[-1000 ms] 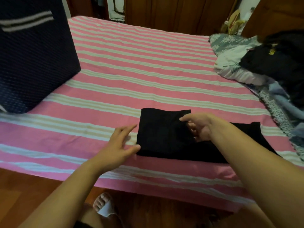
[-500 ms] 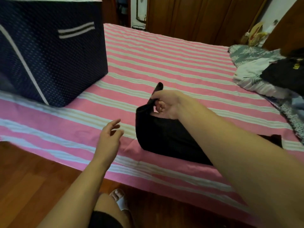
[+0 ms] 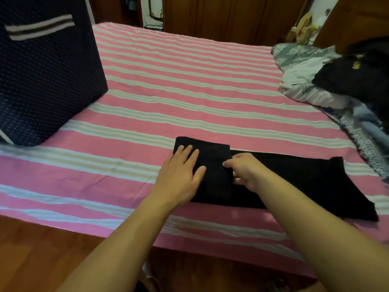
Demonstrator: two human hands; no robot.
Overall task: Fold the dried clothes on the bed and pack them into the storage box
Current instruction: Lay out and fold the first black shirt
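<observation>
Black garment (image 3: 294, 182) lying flat on the near part of the bed (image 3: 189, 85), close to the front edge, stretched left to right. Left end doubled over into a neat, squarish panel, sitting a little higher than the rest; right end spreading wider and ending in an uneven, angled hem. Plain dark cloth, no print or detail to make out.

Left hand (image 3: 181, 175) laid flat on the folded panel, fingers straight and slightly spread, pressing the cloth down. Right hand (image 3: 244, 173) just beside it, at the right edge of that panel, fingers curled and pinching the fold of the fabric. Both forearms bare, reaching in from the bottom of the view.

Storage box (image 3: 42, 81) standing on the far left of the bed, well apart from the garment: navy fabric with small pale dots, a striped strap handle on the side facing the camera. Top out of view, so contents cannot be told.

Heap of unfolded clothes (image 3: 336, 81) at the far right of the bed: a grey floral piece, pale lilac cloth, something black on top with a small yellow mark. Sheet striped pink and white. Wooden floor (image 3: 42, 249) below, dark wooden doors (image 3: 231, 17) behind.
</observation>
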